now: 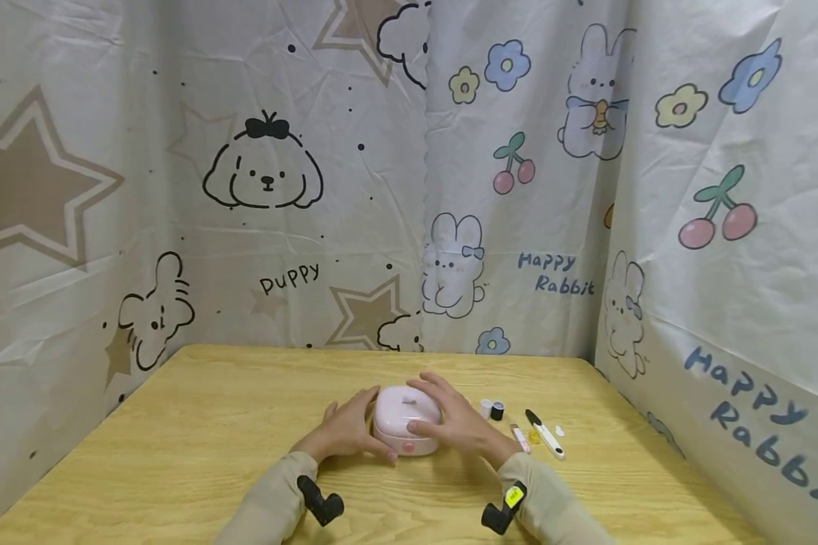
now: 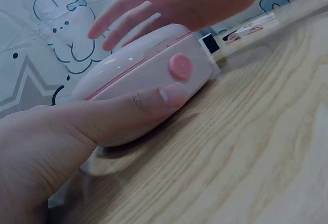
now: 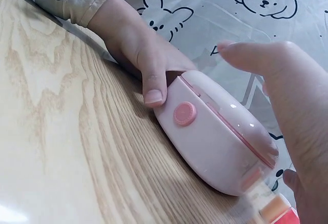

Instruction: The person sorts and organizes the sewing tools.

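A small pale pink box (image 1: 407,437) with a rounded lid and a round pink button (image 2: 180,66) on its front stands on the table, its lid down. My left hand (image 1: 341,431) holds the box from its left side, the thumb lying across the front below the button; its other fingers are mostly hidden behind the box. Over the right side of the lid hovers my right hand (image 1: 455,418), fingers spread and thumb apart. The right wrist view shows a gap between that hand and the lid.
To the right of the box stand a white spool (image 1: 485,409) and a black spool (image 1: 497,411). Farther right lie a slim black-and-white tool (image 1: 545,434), a yellow item (image 1: 534,437) and a small pink-and-white piece (image 1: 520,439). Printed curtains (image 1: 266,242) enclose the wooden table (image 1: 245,401).
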Available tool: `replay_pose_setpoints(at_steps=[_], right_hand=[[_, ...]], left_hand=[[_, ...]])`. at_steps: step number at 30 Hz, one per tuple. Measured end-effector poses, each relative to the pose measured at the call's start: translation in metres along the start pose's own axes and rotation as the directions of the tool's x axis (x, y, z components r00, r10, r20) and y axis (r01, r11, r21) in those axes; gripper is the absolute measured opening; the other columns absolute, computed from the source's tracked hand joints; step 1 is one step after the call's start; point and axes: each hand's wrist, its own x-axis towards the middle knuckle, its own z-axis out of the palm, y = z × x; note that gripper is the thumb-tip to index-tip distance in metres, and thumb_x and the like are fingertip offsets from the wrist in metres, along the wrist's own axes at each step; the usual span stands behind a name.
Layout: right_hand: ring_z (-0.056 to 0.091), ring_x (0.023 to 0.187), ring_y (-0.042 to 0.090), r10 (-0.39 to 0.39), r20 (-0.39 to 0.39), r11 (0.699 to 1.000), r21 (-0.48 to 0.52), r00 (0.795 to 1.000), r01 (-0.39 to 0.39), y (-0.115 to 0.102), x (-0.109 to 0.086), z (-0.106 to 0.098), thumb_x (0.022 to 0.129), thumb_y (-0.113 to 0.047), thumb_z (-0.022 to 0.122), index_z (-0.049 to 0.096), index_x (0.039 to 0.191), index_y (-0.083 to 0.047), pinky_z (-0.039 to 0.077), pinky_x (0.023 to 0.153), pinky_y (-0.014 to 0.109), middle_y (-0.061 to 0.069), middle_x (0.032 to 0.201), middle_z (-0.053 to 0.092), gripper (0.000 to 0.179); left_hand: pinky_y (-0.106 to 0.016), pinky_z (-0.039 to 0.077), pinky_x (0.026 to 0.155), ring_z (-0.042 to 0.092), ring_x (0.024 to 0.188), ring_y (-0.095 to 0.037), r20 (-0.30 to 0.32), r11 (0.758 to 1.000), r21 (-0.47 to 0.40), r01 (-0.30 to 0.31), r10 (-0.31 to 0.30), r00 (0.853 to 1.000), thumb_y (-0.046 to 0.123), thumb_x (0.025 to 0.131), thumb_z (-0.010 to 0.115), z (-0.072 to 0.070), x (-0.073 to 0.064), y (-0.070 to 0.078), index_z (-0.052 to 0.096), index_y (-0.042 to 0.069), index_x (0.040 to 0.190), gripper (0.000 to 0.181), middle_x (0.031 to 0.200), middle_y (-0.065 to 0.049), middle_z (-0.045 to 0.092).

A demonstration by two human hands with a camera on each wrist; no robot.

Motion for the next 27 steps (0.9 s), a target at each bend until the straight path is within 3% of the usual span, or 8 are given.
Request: replay_pose_setpoints(at_steps=[9, 15, 27], right_hand=[[0.028, 0.149, 0.043, 0.067, 0.049, 0.998, 0.002, 0.997, -0.067, 0.004, 0.008, 0.008, 0.085, -0.057, 0.074, 0.048, 0.156, -0.019, 0.029, 0.111, 0.07, 0.016, 0.166, 0.029, 0.084], [0.031, 0.147, 0.043, 0.062, 0.06, 0.998, -0.019, 0.996, -0.061, 0.011, 0.012, 0.014, 0.083, -0.056, 0.077, 0.049, 0.155, -0.019, 0.034, 0.11, 0.065, 0.018, 0.164, 0.03, 0.086], [0.039, 0.14, 0.04, 0.047, 0.071, 0.998, 0.027, 0.996, -0.049, 0.021, 0.015, 0.017, 0.08, -0.053, 0.08, 0.047, 0.157, -0.022, 0.041, 0.104, 0.059, 0.018, 0.163, 0.03, 0.089]], left_hand=[[-0.079, -0.001, 0.109, 0.045, 0.14, -0.035, 0.008, 0.999, -0.042, -0.022, 0.022, 1.0, 0.062, 0.059, 0.095, 0.002, 0.003, -0.005, 0.044, 0.013, 0.156, 0.12, 0.154, -0.008, 0.051], [-0.079, 0.003, 0.11, 0.049, 0.138, -0.036, 0.004, 0.999, -0.026, -0.023, 0.023, 1.0, 0.061, 0.062, 0.094, 0.001, 0.002, -0.003, 0.044, 0.006, 0.156, 0.12, 0.151, -0.012, 0.054], [-0.077, 0.002, 0.111, 0.048, 0.139, -0.036, 0.008, 0.999, -0.036, -0.005, 0.006, 1.0, 0.061, 0.065, 0.093, -0.002, 0.0, 0.0, 0.04, 0.004, 0.157, 0.12, 0.152, -0.014, 0.053]])
